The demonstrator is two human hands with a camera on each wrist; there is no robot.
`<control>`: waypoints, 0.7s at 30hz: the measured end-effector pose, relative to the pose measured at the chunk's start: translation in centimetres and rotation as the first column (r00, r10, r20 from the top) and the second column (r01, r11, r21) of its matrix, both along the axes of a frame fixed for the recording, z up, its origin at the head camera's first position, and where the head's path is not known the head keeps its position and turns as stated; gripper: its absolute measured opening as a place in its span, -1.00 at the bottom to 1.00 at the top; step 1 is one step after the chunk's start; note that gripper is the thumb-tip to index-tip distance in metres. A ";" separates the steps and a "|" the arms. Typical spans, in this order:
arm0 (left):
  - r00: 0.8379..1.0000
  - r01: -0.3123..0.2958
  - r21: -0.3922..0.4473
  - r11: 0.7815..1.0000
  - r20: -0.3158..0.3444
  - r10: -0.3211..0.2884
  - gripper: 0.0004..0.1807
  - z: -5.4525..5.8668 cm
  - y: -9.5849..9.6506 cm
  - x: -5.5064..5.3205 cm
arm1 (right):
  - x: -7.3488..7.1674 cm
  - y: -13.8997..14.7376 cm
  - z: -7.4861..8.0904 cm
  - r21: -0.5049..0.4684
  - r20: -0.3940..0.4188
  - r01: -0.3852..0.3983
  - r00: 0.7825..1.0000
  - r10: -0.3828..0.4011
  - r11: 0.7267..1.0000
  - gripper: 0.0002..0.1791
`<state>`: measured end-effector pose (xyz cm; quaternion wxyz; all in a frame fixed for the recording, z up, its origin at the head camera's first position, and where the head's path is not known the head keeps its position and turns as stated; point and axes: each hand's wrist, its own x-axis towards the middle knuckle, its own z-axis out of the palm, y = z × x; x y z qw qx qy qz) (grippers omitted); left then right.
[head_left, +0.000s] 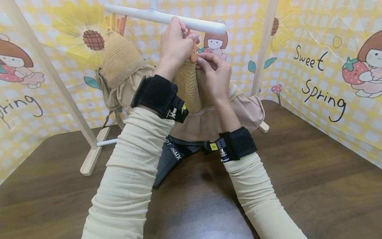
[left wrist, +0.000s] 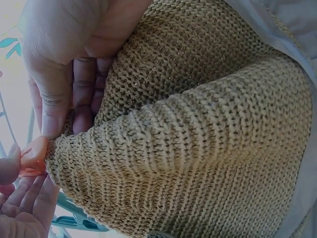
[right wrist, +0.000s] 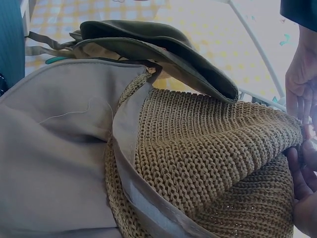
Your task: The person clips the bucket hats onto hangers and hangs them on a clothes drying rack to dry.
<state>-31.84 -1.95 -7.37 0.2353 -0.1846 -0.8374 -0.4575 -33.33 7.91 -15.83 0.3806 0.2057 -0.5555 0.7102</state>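
The knitted hat (head_left: 186, 88) is just below the right hand (head_left: 219, 74), which pinches its edge, probably to keep it steady at the orange clip (head_left: 194, 57); the left hand (head_left: 176, 46) grips this clip, and above, a white bar (head_left: 206, 25) seemingly supports it.

I have a tan, coarse-knit hat crown (right wrist: 213, 144) stretched sideways across the right wrist feed, its narrowed, folded end at the right edge, where the person's bare right hand (right wrist: 304, 208) pinches it. The bare left hand (right wrist: 300, 82) reaches in from above, fingers at a mostly hidden orange clip (right wrist: 308, 131). Left of the crown I see a smooth grey-beige cloth brim (right wrist: 54, 153) with a loose pale thread (right wrist: 74, 113) across it. Above, a dark olive cloth hat (right wrist: 148, 39) fronts a yellow-and-white checked backdrop (right wrist: 208, 44).
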 end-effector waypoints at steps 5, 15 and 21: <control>1.000 -0.010 -0.014 1.000 0.004 0.010 -0.78 0.1 0.0 0.0 | 0.0 -0.1 0.1 0.001 -0.011 0.004 1.000 -0.004 1.000 -0.88; 1.000 -0.030 -0.020 0.999 -0.003 0.029 -0.75 0.0 0.1 -0.1 | -0.2 0.0 0.0 -0.012 -0.025 0.006 1.000 -0.006 1.000 -0.87; 1.000 -0.028 -0.010 1.000 0.005 0.028 -0.76 -0.1 0.1 -0.1 | -0.1 0.0 0.1 -0.023 -0.027 -0.008 1.000 0.007 1.000 -0.86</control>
